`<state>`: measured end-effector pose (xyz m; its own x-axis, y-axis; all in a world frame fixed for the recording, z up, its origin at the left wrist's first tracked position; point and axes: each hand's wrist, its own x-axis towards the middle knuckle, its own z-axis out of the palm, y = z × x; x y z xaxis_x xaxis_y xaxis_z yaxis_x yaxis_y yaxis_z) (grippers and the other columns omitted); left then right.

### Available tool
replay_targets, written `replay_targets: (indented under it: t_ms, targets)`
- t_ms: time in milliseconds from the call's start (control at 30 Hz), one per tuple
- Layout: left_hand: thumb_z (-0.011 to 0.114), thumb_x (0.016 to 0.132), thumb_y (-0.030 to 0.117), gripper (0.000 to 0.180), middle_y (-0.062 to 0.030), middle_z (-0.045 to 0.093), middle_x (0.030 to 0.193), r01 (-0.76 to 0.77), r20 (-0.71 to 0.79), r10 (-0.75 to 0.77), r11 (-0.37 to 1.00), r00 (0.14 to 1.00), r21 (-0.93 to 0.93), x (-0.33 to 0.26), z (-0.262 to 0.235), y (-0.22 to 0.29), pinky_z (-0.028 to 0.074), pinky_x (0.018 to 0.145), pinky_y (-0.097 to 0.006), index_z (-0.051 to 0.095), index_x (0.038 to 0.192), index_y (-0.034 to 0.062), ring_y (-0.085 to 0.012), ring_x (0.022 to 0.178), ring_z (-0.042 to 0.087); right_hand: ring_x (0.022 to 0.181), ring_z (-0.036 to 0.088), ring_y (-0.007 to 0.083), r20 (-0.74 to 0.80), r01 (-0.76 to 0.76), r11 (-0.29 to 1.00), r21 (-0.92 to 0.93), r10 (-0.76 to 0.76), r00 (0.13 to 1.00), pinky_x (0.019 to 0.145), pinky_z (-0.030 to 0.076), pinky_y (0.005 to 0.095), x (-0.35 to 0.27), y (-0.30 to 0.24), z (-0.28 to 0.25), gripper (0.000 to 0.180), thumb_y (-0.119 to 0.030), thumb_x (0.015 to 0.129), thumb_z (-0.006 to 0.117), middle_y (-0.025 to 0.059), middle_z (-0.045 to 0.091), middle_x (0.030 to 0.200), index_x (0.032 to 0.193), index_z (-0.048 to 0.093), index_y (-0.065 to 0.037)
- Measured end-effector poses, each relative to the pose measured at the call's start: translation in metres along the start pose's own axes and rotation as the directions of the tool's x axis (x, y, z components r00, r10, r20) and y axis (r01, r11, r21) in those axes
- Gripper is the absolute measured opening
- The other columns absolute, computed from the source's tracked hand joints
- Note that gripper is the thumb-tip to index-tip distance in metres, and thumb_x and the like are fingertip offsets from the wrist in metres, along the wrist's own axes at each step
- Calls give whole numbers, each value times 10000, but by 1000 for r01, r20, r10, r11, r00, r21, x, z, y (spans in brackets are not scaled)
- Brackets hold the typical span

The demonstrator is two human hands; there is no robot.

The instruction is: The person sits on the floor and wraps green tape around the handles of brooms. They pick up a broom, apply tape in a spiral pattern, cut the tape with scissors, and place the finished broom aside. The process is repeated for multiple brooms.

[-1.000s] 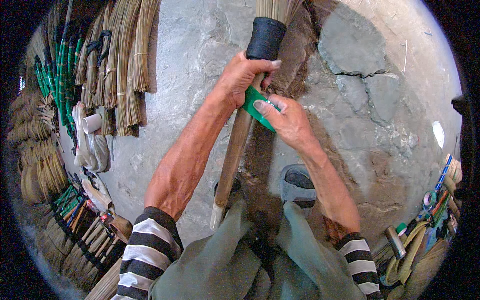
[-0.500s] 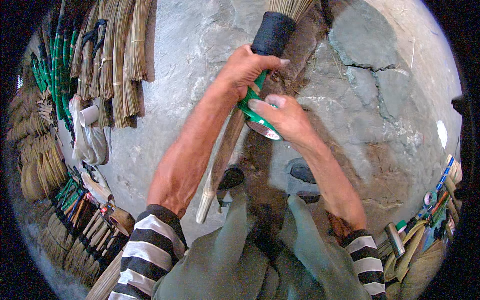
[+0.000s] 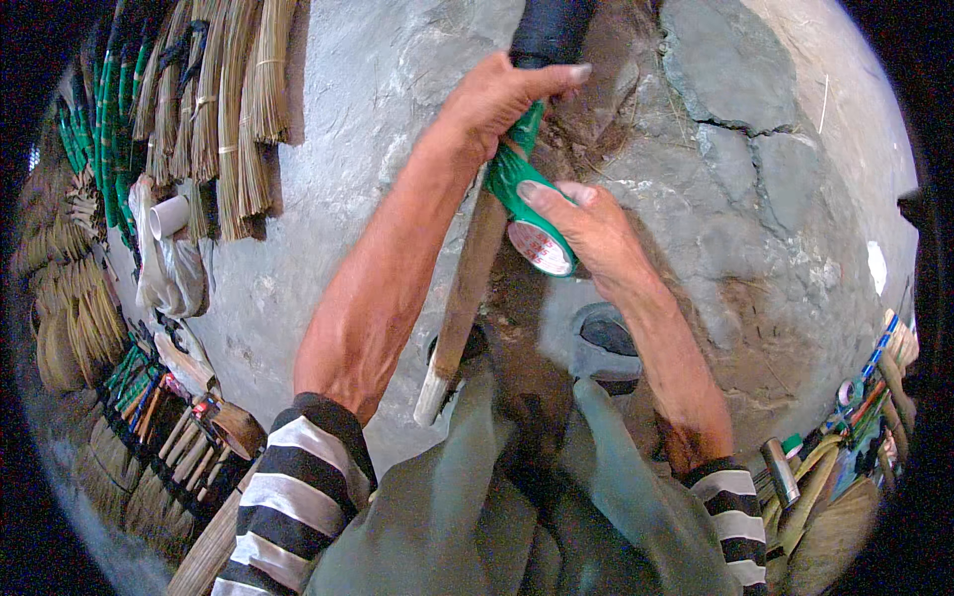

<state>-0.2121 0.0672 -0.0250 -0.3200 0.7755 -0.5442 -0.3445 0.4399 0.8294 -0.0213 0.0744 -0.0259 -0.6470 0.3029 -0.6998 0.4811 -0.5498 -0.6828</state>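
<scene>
My left hand (image 3: 485, 107) is closed around a broom's wooden handle (image 3: 465, 288), just below a neck wrapped in black (image 3: 550, 35). The broom slants, its bare handle end toward me and its head past the top edge of the view. My right hand (image 3: 608, 238) grips a roll of green tape (image 3: 542, 246), its pale round core facing me. A shiny strip of green tape (image 3: 525, 134) runs between the roll and the handle, wrapping the wood beside my left hand, which partly hides it.
Bundles of straw (image 3: 234, 109) and green-banded sticks (image 3: 111, 129) lie at the far left. A white cup (image 3: 170, 216) rests by a plastic bag (image 3: 179, 278). A wide brown tape roll (image 3: 238, 434) sits lower left. At right is a metal cylinder (image 3: 780, 472); the concrete floor (image 3: 715, 179) is cracked.
The broom has shifted away from me and turned, so its straw has left the view. My left hand moved up with it. The tape roll has tilted, showing more of its round face.
</scene>
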Motion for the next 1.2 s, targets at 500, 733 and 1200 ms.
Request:
replay_targets:
  t_ms: [500,733,1200]
  targets:
    - [912,776,444,420,10,564,673,59,254,19,954,967,-294,15,-3,-13,397,551,-305,728,866,78,-117,591,511,651,622,93,62,-158,985,75,153,986,571,480,300,-6,8,0,413,-454,977,747,10,719,801,966,755,-42]
    - [906,754,504,513,-34,640,707,-113,-355,298,881,886,460,8,4,-21,503,611,-381,732,892,42,-172,647,629,743,653,90,94,-71,996,-48,75,993,668,515,276,-4,14,-7,400,-442,988,751,20,739,901,1032,743,-45]
    - [797,892,528,479,-51,659,713,15,-102,-27,994,994,-111,5,0,-18,502,571,-333,723,853,57,-152,596,607,589,578,93,135,-79,993,89,67,989,540,445,292,-6,11,0,357,-409,985,754,-10,681,739,906,730,-61]
